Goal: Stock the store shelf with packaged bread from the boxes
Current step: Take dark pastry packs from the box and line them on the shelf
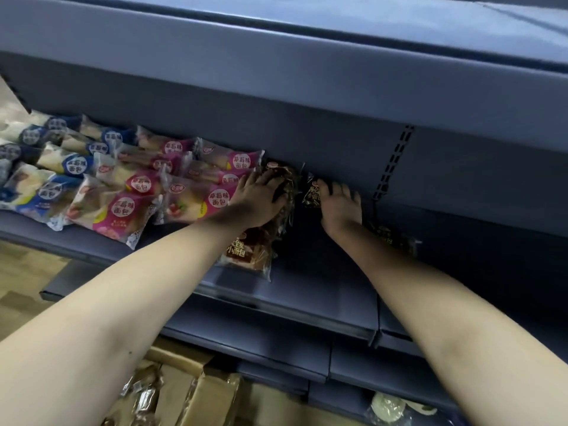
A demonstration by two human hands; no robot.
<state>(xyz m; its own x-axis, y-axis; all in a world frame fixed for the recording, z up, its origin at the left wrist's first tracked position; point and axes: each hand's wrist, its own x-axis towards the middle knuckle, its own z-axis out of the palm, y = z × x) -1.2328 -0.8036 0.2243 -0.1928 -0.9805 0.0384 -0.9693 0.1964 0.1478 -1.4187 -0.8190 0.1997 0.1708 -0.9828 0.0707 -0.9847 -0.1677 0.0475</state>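
On the dark blue shelf (310, 302), my left hand (258, 199) presses flat on a stack of brown bread packages (246, 250), beside the pink ones. My right hand (341, 210) reaches to the back of the shelf with fingers spread. Its thumb touches an upright brown bread package (311, 195) standing between the two hands. Another brown package (396, 239) lies partly hidden under my right forearm. An open cardboard box (203, 395) below holds more brown packages (141, 392).
Rows of pink strawberry bread packages (123, 207) and blue bread packages (49, 186) fill the shelf's left part. The shelf above (307, 72) overhangs closely. A slotted upright (393, 161) stands at the back right. A pale round package (387, 407) lies on a lower shelf.
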